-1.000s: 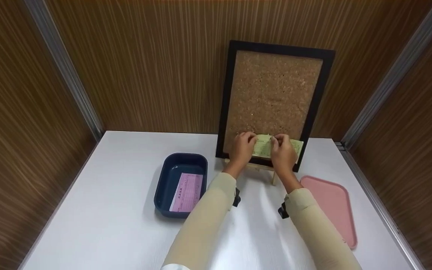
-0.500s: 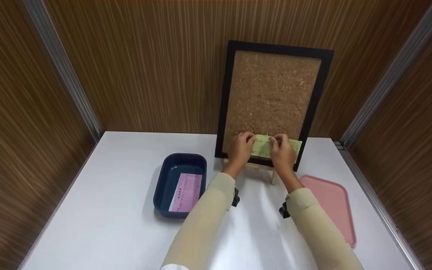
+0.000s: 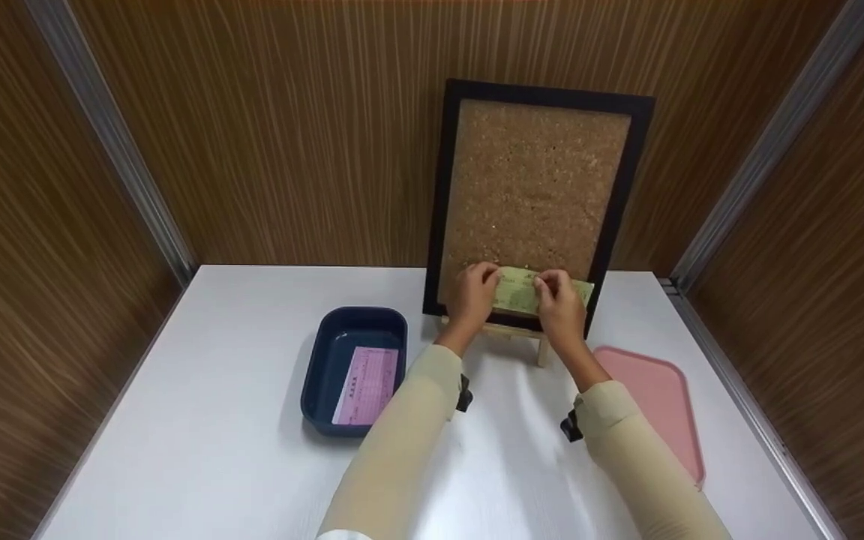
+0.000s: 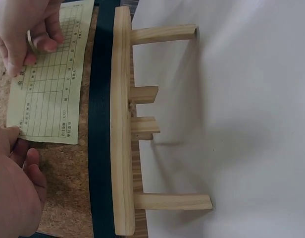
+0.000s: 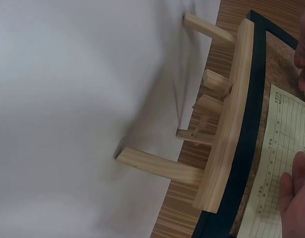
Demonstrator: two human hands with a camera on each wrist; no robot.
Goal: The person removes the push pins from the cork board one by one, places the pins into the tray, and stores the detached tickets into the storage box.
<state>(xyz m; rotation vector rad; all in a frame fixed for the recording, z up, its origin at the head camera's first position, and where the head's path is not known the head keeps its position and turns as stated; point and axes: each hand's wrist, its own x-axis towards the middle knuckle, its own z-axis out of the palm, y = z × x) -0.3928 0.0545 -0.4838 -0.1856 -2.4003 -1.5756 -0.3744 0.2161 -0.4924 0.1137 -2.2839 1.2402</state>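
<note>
A pale green printed receipt slip lies against the bottom of a black-framed corkboard. My left hand pinches the slip's upper left corner; in the left wrist view, the thumb and index finger of this left hand meet at that corner. Farther along the top edge, my right hand holds the slip between thumb and forefinger. Its other fingers are curled over the printed face, as the right wrist view shows of the right hand. Whether a small pin sits under the fingertips cannot be seen.
A small wooden easel carries the board on the white table. To the left stands a dark blue bin with a pink printed slip inside. A pink tray lies at right, partly under my right forearm. Wood-grain walls surround the table.
The head view has shifted slightly, so the board, bin and tray appear a little farther left. Both hands stay at the green slip's top edge.
</note>
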